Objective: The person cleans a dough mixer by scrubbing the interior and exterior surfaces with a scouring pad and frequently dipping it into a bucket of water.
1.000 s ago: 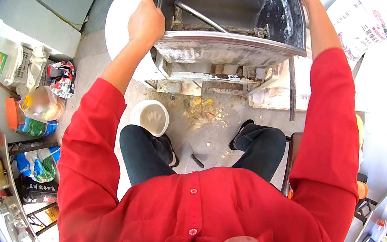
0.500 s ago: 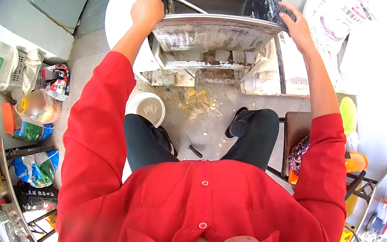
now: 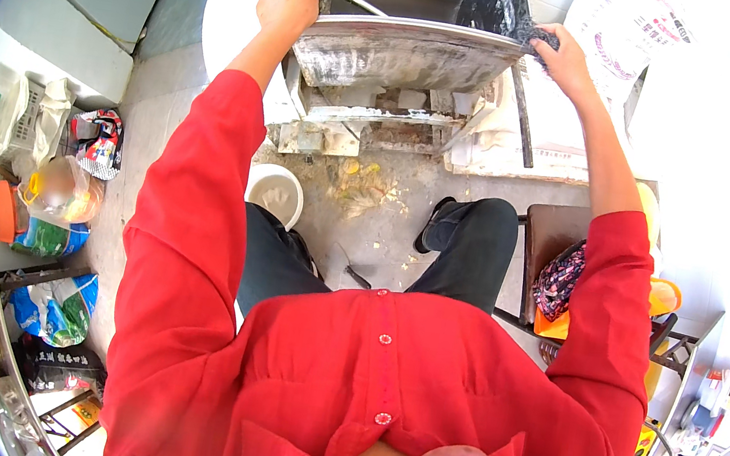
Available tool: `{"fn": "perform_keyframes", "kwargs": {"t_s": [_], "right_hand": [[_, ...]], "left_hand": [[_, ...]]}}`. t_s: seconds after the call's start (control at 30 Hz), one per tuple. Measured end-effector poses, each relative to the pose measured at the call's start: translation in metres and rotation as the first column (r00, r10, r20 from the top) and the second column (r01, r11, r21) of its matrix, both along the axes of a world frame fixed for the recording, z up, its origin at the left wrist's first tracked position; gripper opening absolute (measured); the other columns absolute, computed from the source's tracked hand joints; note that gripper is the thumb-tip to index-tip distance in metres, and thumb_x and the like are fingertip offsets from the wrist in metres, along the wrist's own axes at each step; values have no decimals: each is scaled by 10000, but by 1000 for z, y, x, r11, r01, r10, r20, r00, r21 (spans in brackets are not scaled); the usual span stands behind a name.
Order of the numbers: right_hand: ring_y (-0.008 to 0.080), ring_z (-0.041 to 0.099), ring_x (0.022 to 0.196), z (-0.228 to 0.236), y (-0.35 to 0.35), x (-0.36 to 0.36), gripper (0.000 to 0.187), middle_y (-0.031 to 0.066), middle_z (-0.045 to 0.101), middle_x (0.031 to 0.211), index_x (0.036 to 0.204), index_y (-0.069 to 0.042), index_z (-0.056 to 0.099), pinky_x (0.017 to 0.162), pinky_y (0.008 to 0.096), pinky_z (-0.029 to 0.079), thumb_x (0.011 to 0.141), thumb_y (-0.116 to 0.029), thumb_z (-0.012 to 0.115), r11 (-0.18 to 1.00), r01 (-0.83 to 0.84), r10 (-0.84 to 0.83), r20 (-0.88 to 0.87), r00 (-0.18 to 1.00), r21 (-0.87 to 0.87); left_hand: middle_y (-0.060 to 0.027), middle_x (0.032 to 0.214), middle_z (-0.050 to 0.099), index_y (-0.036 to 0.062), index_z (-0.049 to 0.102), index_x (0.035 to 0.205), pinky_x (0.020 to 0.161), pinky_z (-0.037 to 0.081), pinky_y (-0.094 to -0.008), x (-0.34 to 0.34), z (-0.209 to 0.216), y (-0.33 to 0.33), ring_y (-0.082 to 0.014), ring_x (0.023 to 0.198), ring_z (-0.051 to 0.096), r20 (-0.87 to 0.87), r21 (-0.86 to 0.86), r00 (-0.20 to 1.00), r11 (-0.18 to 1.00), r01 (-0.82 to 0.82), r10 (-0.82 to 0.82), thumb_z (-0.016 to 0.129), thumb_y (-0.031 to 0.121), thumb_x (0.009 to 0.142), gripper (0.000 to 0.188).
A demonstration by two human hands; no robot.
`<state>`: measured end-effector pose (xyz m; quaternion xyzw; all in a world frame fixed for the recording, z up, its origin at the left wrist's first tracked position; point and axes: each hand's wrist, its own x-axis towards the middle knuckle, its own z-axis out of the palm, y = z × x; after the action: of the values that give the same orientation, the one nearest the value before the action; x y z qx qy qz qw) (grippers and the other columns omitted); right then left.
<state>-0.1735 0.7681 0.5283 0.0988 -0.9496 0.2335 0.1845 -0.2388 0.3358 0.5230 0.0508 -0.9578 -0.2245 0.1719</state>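
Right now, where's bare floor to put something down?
The grey floor strip showing between the patterned bag and the left sleeve. Crowded: near the feet, with a white bucket, scattered scraps and a dark-handled tool; and the metal bin's rim, where the left hand grips and the right hand holds a dark scrubber.

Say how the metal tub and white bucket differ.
The metal tub is larger, with a straight front edge; the white bucket is small and round. The metal tub is grey and smeared; the white bucket is pale. The left hand is on the metal tub; no hand touches the white bucket. Both are open-topped.
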Motion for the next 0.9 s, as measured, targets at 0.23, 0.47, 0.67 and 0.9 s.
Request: {"fn": "perform_keyframes", "kwargs": {"t_s": [0.23,0.47,0.67,0.9], "right_hand": [[312,646,942,48,-1,-19,307,164,637,1119,1164,-82,657,839,356,522,896,-230,657,808,148,-115,-93,989,571],[351,605,1036,11,-12,-16,300,178,637,1084,1152,-83,647,920,402,467,902,-246,648,941,1,39,-113,993,337],[351,584,1050,34,-116,-27,308,171,614,1105,1218,-86,619,931,398,450,939,-214,591,974,-215,227,-209,951,78],[374,597,1012,-1,-161,-43,276,188,628,1057,1100,-31,646,881,452,479,946,-243,560,909,-304,315,9,949,283]], "left_hand": [[-223,1216,640,51,381,1423,936,476,-492,-1,-4,-5,-419,1107,621,0,-4,1000,1000,-2,2,461,176,915,529],[-264,1008,679,-6,418,1393,809,511,-525,-8,-13,-7,-462,915,653,-141,44,990,999,28,-21,449,94,884,519],[-248,996,677,-27,462,1319,786,537,-496,-11,-12,-5,-432,896,670,-76,-43,997,999,26,-29,461,142,919,434],[-222,1160,645,-5,454,1325,958,453,-479,35,-7,-20,-405,1108,597,-223,529,973,846,64,66,499,238,956,445]]}}
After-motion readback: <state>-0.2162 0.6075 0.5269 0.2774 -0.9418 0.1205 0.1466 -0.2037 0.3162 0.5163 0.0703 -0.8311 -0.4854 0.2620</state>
